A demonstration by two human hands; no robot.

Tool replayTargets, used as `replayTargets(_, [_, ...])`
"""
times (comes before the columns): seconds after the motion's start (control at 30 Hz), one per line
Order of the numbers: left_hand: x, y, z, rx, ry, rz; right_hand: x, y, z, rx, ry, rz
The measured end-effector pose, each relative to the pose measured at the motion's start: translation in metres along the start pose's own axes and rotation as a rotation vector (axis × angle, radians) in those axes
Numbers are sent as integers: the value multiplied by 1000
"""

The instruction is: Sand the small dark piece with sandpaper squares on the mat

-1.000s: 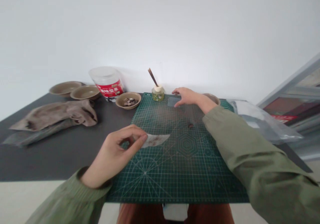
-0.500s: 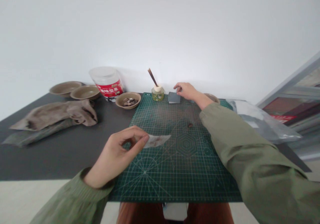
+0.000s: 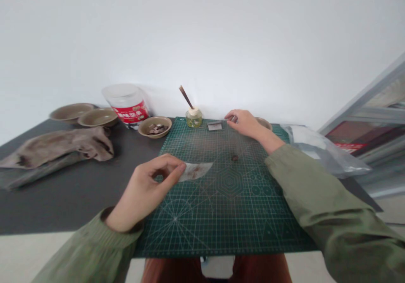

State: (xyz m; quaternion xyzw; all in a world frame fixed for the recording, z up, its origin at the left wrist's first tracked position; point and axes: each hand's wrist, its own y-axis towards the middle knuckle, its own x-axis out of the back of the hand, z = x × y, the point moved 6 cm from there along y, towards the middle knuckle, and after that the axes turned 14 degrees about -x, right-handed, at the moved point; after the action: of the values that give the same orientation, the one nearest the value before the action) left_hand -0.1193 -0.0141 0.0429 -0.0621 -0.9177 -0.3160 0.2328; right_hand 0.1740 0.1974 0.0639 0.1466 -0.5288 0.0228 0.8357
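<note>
Pinched between the thumb and fingers of my left hand (image 3: 152, 186) is a thin whitish strip (image 3: 196, 171) with brown smudges, held above the green cutting mat (image 3: 205, 232). My right hand (image 3: 245, 124) is closed near the mat's back edge, its fingertips on a thin grey sheet (image 3: 221, 121) seen almost edge-on. A small pale piece (image 3: 215, 127) shows just below that sheet. One small dark brown piece (image 3: 234, 158) lies on the mat between my hands.
Behind the mat stands a glass jar (image 3: 194, 118) with a brush. A bowl of brown pieces (image 3: 155, 136), a red-labelled tub (image 3: 130, 110), two bowls and a brown cloth (image 3: 60, 146) are left. A bowl (image 3: 265, 124) and plastic bag (image 3: 325, 150) are right.
The grey sheet has tilted from a visible flat square to nearly edge-on, uncovering more of the pale piece. My right fingers have closed at its side. The view has shifted slightly.
</note>
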Motion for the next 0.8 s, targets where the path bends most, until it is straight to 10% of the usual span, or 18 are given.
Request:
replayTargets(0.33, [-28,36,19,80,-42,39,13,-36,-58,-255,-149,-58])
replayTargets(0.57, [-76,77,45,44,-125,43,-19,11,-53,-400,-223,-85])
replayTargets(0.8, [-81,66,56,88,-200,0,-21,36,-56,-462,-231,19])
